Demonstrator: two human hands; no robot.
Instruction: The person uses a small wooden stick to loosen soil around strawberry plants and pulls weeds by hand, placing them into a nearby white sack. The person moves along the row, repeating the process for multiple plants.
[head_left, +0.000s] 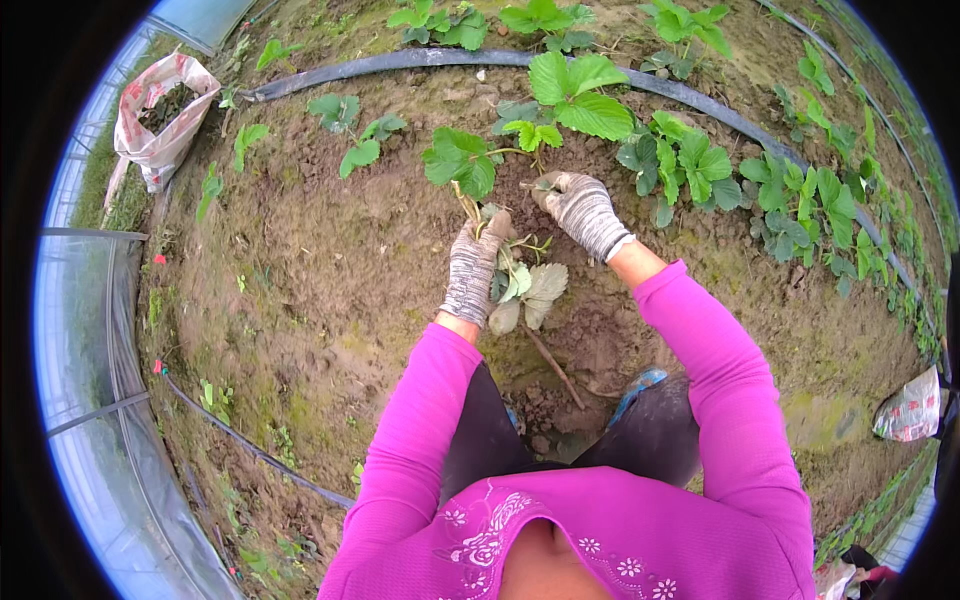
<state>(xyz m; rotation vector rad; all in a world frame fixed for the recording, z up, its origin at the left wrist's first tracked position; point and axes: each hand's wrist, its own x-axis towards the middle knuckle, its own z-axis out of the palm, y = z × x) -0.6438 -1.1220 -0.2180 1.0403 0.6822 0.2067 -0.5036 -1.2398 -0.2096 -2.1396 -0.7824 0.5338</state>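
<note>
My left hand (480, 251), in a grey knitted glove with soiled fingertips, is closed on a bunch of picked strawberry leaves and stems (534, 291), which hang out on its right side. My right hand (576, 204), gloved alike, is at the base of a strawberry plant (585, 97) rooted in the soil; its fingertips pinch a small bit of leaf or stem. One broad leaf (461, 161) of the plant spreads just above my left hand. A thin brown stick (555, 367) lies on the soil between my knees.
A black irrigation hose (435, 58) curves across the bed beyond the plant. More strawberry plants (686, 165) grow to the right. An open white sack (169, 127) holding plant waste stands at the upper left, near the plastic greenhouse wall (82, 300). Another sack (909, 409) lies at the right.
</note>
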